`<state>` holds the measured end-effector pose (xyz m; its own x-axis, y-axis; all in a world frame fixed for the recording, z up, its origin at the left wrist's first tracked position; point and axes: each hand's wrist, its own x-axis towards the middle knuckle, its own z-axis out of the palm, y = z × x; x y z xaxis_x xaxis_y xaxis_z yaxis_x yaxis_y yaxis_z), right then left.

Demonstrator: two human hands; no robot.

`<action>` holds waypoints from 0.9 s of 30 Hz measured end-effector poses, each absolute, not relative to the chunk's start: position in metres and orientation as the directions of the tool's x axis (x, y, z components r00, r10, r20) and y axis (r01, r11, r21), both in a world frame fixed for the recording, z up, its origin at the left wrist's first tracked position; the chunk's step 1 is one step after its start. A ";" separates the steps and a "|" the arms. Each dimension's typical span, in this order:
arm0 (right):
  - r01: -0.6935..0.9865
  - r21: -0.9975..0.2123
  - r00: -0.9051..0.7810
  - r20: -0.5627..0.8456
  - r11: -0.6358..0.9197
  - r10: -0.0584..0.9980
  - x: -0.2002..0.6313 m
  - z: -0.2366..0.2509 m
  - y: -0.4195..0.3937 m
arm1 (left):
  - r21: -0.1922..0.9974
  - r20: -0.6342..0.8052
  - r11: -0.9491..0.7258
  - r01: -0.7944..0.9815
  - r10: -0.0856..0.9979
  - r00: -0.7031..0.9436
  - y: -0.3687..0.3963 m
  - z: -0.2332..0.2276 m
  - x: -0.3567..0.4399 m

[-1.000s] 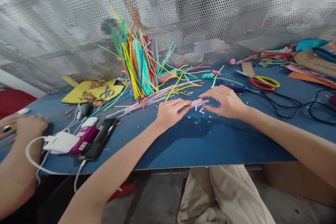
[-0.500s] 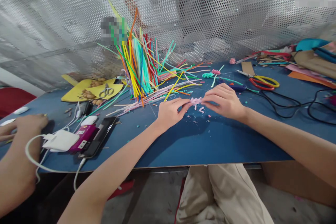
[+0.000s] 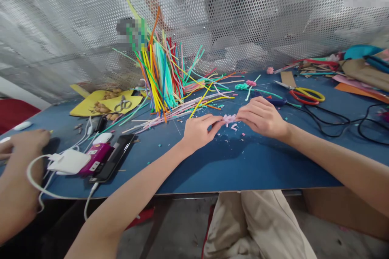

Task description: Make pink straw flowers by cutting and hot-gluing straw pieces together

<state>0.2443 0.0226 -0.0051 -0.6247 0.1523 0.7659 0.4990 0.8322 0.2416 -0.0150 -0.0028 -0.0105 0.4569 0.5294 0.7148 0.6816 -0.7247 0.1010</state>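
Between my two hands, just above the table, is a small lilac piece (image 3: 229, 118) that looks like twisted pipe cleaner. My left hand (image 3: 200, 130) pinches its left end between thumb and fingers. At the other end, my right hand (image 3: 263, 118) closes on it with bent fingers, the fingertips partly hidden. Short lilac snippets (image 3: 234, 127) lie on the blue table below. Beyond my right hand sit a green and pink twisted pipe-cleaner flower (image 3: 245, 85) and a dark blue tool (image 3: 276, 100), partly covered by the hand.
A large bunch of coloured pipe cleaners (image 3: 164, 77) stands at the back against a perforated metal screen (image 3: 243, 16). Scissors (image 3: 304, 92) and black cable (image 3: 331, 119) lie right. To the left are a phone (image 3: 117, 158), a purple power strip (image 3: 96, 158) and another person's arm (image 3: 26, 162).
Both my hands stay on the lilac piece, with only a slight shift to the right. At far left, the other person's hand has moved a little.
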 end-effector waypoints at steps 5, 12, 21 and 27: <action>0.535 0.261 -0.615 0.772 0.803 0.159 0.245 -0.002 0.018 | 0.143 0.707 -0.734 0.664 0.545 0.451 -0.003 -0.011 -0.016; 0.554 0.253 -0.600 0.782 0.793 0.170 0.245 0.001 0.015 | 0.209 0.682 -0.724 0.657 0.590 0.432 -0.003 -0.011 -0.016; 0.563 0.070 -0.565 0.759 0.823 0.322 0.253 -0.002 0.026 | 0.228 0.592 -0.649 0.726 0.684 0.426 0.002 -0.012 -0.021; 0.543 0.114 -0.628 0.712 0.832 0.313 0.253 -0.009 0.032 | 0.248 0.526 -0.651 0.717 0.712 0.465 0.005 -0.013 -0.025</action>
